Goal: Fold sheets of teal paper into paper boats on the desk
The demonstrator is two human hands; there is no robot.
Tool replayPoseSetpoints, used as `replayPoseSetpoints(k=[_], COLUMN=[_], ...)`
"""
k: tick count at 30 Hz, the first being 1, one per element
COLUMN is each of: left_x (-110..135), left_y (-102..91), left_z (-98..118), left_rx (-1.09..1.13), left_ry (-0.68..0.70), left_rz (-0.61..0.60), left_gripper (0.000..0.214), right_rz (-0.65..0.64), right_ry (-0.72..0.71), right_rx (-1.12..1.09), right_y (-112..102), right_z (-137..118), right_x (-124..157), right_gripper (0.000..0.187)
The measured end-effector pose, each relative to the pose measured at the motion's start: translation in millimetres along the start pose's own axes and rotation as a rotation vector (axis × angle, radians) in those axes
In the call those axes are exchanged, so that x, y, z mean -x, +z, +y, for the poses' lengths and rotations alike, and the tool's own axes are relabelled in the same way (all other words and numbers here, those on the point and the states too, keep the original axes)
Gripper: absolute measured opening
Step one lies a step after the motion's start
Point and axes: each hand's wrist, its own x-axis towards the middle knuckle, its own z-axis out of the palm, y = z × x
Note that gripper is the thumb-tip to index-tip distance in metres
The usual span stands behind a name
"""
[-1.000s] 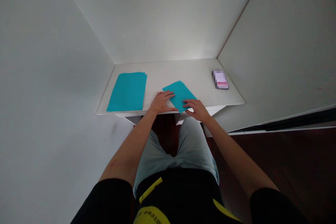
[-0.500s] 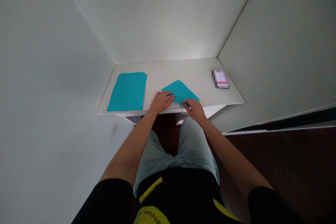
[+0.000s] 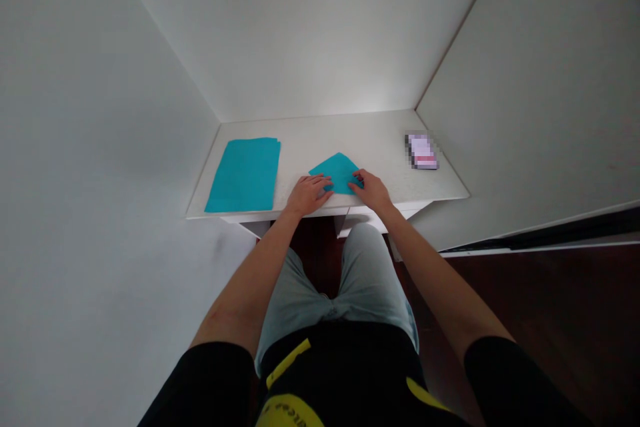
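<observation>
A folded sheet of blue paper (image 3: 341, 170) lies near the front edge of the white desk, one corner pointing away from me. My left hand (image 3: 309, 194) rests on its left side with fingers stretched out flat. At the opposite side, my right hand (image 3: 371, 189) has thumb and fingers closed on the paper's right part, which is folded over toward the middle. The fingers partly hide that fold. To the left lies a stack of blue paper sheets (image 3: 243, 175), apart from both hands.
A phone (image 3: 423, 151), blurred by pixelation, lies at the right end of the white desk (image 3: 320, 133). Walls close in the desk at the left, back and right. Below the front edge is a drawer (image 3: 367, 219), with my legs under and before it.
My right hand has moved up and slightly in, bringing the paper's right corner over to the left. The sheet now looks narrower. My left hand has stayed in place.
</observation>
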Motion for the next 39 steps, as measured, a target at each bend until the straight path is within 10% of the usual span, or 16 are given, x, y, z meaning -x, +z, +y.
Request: replayPoseSetpoints(k=[11, 22, 31, 39], left_x=[1, 1, -1, -1], left_y=[3.0, 9.2, 10.3, 8.7], left_z=[-1, -5, -7, -7], left_rx=[-0.08, -0.041, -0.003, -0.041], left_ry=[0.052, 0.05, -0.144, -0.252], left_rz=[-0.047, -0.013, 0.117, 0.129], left_gripper=[0.037, 0.037, 0.045, 0.065], right_rz=[-0.055, 0.021, -0.046, -0.099], right_ry=[-0.382, -0.252, -0.333, -0.296], right_rx=[0.173, 0.232, 0.215, 0.005], right_y=[24, -3, -7, -21], right_z=[-38, 4, -38, -35], right_x=[63, 73, 110, 55], right_gripper=[0.063, 0.068, 0.059, 0.042])
